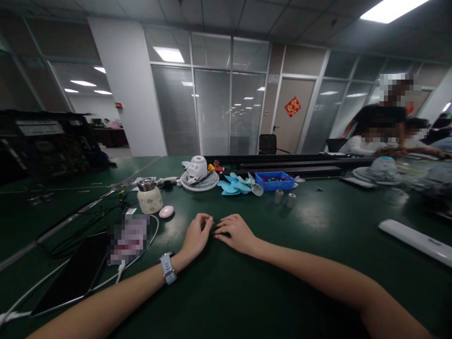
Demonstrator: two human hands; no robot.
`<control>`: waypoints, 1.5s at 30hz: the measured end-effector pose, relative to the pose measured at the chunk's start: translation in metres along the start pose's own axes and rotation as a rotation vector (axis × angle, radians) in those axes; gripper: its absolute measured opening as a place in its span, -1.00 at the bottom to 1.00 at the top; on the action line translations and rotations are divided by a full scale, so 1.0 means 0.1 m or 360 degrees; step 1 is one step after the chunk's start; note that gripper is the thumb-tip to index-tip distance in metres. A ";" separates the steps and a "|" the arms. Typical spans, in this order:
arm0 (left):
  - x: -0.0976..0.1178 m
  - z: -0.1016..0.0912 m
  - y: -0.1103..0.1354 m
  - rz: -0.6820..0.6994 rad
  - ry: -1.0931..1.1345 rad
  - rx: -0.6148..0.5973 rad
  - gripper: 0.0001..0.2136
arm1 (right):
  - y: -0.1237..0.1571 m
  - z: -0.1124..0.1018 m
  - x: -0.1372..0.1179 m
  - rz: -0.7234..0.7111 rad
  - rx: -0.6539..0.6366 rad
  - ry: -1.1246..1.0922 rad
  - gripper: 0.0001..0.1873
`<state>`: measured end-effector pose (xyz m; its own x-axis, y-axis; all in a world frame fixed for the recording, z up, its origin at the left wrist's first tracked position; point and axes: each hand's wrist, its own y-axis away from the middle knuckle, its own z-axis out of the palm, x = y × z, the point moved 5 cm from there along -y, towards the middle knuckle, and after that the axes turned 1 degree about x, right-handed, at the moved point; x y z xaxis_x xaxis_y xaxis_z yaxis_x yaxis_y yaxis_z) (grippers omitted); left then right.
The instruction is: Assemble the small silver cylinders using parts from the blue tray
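The left hand (196, 235) and right hand (236, 233) rest on the green table (247, 292), curled fingertips meeting; whether they pinch anything cannot be told. Just beyond the left hand lies a pink oval object (166, 211) beside a lidded cup (149, 197). Farther back sit two grey cylinders (278, 196), blue fan blades (236, 185) and a blue tray (275, 186).

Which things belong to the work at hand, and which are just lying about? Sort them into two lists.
In hand: left hand, curled, and right hand, flat, both resting on the green table; nothing visibly held; pink oval object nearest.
Lying about: lidded cup, fan grille, blue fan blades, blue tray, two grey cylinders, phone, white bar.
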<state>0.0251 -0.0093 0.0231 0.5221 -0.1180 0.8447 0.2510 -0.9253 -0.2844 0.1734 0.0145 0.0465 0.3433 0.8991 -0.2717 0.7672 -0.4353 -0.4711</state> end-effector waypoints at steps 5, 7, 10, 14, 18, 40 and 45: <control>-0.03 0.02 0.00 0.0067 -0.0005 0.0017 -0.73 | 0.10 -0.10 0.16 0.0040 0.0051 0.0004 -0.81; -0.02 0.01 0.01 0.0057 -0.0014 0.0000 -0.73 | 0.21 -0.35 0.35 0.0121 0.0145 0.0093 -0.76; 0.03 0.00 0.04 0.0044 -0.0050 -0.0025 -0.72 | 0.40 -0.93 0.80 0.0329 0.0443 0.0381 -0.71; 0.08 -0.01 0.06 0.0052 -0.0087 -0.0021 -0.74 | 0.69 -1.61 1.52 0.0768 0.0772 0.0944 -0.68; 0.09 -0.01 0.07 0.0055 -0.0085 -0.0043 -0.73 | 0.91 -1.65 1.97 0.1025 0.0501 0.1099 -0.66; 0.16 -0.01 0.10 0.0050 -0.0141 -0.0078 -0.79 | 1.08 -1.65 2.27 0.1311 0.0430 0.0973 -0.71; 0.15 0.00 0.09 0.0076 -0.0163 -0.0079 -0.78 | 1.10 -1.67 2.42 0.1409 0.0289 0.1003 -0.68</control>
<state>0.0349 -0.0200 0.0331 0.6135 -0.1276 0.7793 0.1843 -0.9365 -0.2984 0.4315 0.1917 0.0693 0.9869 0.1060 -0.1219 0.0400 -0.8913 -0.4516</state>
